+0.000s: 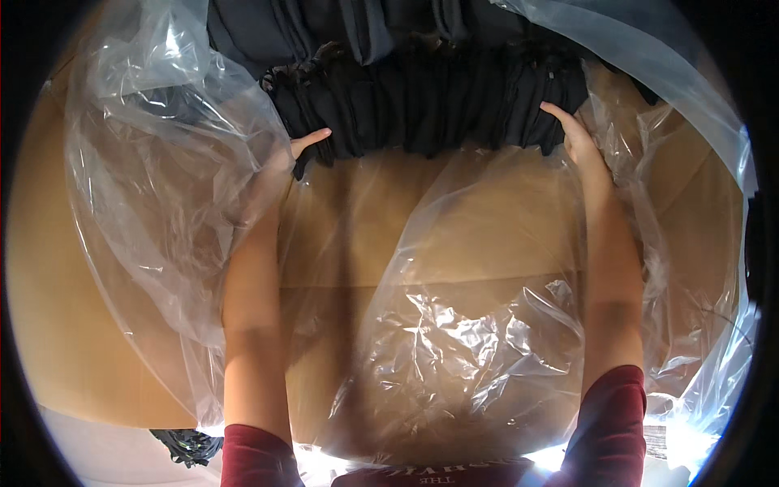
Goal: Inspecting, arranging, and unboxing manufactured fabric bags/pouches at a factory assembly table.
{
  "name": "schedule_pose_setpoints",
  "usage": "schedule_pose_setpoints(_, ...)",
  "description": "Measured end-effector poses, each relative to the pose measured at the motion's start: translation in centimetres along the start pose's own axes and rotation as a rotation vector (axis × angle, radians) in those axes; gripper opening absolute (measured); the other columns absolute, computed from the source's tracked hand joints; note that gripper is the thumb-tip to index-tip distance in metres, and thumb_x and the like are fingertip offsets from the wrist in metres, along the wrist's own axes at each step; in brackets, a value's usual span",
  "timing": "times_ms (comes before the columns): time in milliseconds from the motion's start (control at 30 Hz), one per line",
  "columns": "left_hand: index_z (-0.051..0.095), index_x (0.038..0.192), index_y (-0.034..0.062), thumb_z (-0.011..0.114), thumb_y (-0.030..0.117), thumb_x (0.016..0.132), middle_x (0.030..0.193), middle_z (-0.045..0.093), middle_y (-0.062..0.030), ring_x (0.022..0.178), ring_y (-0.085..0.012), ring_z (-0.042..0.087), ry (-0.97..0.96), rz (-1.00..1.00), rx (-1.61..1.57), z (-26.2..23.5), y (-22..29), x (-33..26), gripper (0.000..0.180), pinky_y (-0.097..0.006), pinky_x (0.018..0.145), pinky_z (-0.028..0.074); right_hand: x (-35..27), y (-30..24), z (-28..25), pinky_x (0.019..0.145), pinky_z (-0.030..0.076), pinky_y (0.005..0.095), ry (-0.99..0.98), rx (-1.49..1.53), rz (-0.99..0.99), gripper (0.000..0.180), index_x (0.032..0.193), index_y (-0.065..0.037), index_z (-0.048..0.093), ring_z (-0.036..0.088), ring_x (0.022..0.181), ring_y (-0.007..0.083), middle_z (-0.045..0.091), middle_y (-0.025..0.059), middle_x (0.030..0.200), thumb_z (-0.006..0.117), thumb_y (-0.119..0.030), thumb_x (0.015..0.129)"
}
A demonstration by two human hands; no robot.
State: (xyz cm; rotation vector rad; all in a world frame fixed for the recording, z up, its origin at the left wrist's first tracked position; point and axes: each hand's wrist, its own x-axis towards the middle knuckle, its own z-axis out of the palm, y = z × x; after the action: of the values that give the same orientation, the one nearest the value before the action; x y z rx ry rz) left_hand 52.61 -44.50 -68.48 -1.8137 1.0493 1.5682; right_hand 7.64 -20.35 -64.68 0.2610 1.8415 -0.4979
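A row of black folded cloth pieces, packed side by side, lies inside a plastic-lined cardboard box. At the row's left end is my left hand, its thumb on the near side of the cloth and its other fingers hidden by plastic and fabric. My right hand clasps the right end, thumb over the front and fingers out of sight behind. Between them, both hands squeeze the row from its two ends. More black cloth lies just beyond this row.
Loose clear plastic liner bunches along the left and partly covers my left forearm. More clear film lies crinkled and shiny over the near cardboard. Another sheet sweeps over the right side. A dark patterned bundle sits outside, lower left.
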Motion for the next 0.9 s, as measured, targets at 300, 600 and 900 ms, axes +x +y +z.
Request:
schedule_pose_setpoints(300,0.026,0.136,-0.0081,0.086,0.046,0.054,0.137,0.038,-0.0201,0.128,-0.0298,0.036,0.024,0.368,-0.084,0.9,1.6,-0.6,0.116,-0.035,0.105,0.031,-3.3,-2.7,2.4,0.103,0.031,0.0336,0.001,-0.047,0.056,0.078,0.133,0.0,0.041,0.043,0.122,0.024,0.048,0.0101,0.132,0.075,-0.032,0.07)
schedule_pose_setpoints(600,0.044,0.124,-0.0064,0.087,0.026,0.058,0.121,0.054,-0.0159,0.111,-0.0248,0.052,0.172,0.529,0.09,2.1,7.4,-4.2,0.086,-0.031,0.095,0.04,-4.2,-3.2,5.0,0.101,0.033,0.0323,-0.097,0.015,-0.009,0.072,0.123,0.001,0.052,0.048,0.118,0.0219,0.055,0.0122,0.124,0.077,-0.037,0.067)
schedule_pose_setpoints(900,0.057,0.108,-0.0019,0.076,0.011,0.069,0.104,0.063,-0.0087,0.095,-0.0188,0.059,0.252,0.531,-0.022,3.0,4.9,-4.7,0.046,-0.03,0.085,0.045,-5.4,-3.1,5.7,0.11,0.017,0.0362,-0.221,0.011,0.045,0.084,0.133,-0.001,0.04,0.033,0.13,0.0226,0.044,0.0108,0.135,0.077,-0.036,0.067)
